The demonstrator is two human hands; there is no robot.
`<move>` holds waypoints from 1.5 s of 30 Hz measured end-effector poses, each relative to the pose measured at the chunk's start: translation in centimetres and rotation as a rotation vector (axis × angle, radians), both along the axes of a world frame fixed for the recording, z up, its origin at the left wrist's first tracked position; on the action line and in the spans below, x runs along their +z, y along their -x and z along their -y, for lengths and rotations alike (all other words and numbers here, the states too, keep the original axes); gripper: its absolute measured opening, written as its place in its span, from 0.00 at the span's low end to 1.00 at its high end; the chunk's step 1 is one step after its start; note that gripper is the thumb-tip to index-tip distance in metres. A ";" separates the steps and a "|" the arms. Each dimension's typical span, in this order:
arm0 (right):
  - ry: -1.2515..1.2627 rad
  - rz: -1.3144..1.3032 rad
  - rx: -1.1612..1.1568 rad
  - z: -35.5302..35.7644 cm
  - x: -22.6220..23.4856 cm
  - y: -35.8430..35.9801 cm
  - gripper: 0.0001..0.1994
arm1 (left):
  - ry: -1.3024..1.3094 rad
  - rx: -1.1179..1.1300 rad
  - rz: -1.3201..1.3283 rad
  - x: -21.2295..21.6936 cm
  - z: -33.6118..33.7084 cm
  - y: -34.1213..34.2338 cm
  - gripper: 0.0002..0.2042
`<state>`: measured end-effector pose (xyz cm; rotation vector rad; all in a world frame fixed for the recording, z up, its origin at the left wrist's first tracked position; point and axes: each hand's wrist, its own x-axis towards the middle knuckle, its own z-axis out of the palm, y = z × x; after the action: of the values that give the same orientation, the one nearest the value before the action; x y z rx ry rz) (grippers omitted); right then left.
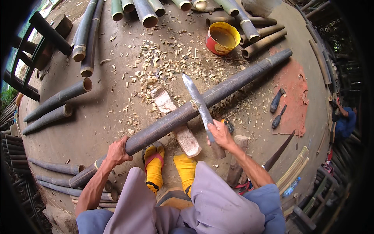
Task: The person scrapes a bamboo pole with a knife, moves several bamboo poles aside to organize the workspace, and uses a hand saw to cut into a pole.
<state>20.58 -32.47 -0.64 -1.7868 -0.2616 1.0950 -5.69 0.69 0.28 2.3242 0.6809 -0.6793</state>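
My left hand is closed round a long dark bamboo pole, which slants from the lower left up to the far right. In my right hand is the wooden handle of a machete. Its broad grey blade crosses over the pole beside a pale ringed node, with the tip pointing away from me. I cannot tell whether the blade touches the bamboo. Beneath the pole lies a pale hewn wooden block, partly covered by it, near my feet in yellow socks.
Pale chips litter the ground. A red and yellow bucket stands beyond the pole, among cut bamboo pieces. On a reddish mat lie two dark-handled tools. A saw rests at right. Another person is at the far right.
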 end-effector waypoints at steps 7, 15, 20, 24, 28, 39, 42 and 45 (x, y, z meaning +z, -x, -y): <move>0.147 -0.080 -0.317 -0.4 0.0 -1.9 0.13 | 0.008 0.003 0.000 -0.2 -0.4 0.5 0.32; 0.176 -0.118 -0.157 -0.2 0.3 -1.5 0.12 | 0.024 0.025 -0.058 0.6 0.0 0.3 0.33; 0.003 -0.090 -0.409 0.6 -0.7 -3.6 0.14 | 0.047 -0.009 -0.035 0.2 -0.1 1.3 0.32; 0.036 -0.239 0.012 -0.5 0.3 -0.1 0.13 | 0.039 0.007 -0.038 0.1 -0.6 0.9 0.33; -0.045 -0.204 -0.481 -0.3 0.1 -3.7 0.12 | 0.047 -0.004 0.011 -0.3 -0.8 1.0 0.34; 0.000 -0.454 -0.040 -0.4 1.2 0.1 0.11 | 0.061 0.002 -0.034 0.2 -0.9 1.4 0.33; 0.039 -0.151 -0.174 0.3 1.5 -1.1 0.13 | 0.064 0.002 -0.018 0.2 -0.9 1.4 0.33; 0.131 0.604 -0.055 0.2 1.0 0.2 0.19 | 0.005 -0.004 -0.012 0.3 -0.3 1.5 0.33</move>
<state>20.42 -32.66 0.34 -2.1996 -0.5048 0.5171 -7.23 1.03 0.53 2.3199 0.6793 -0.6969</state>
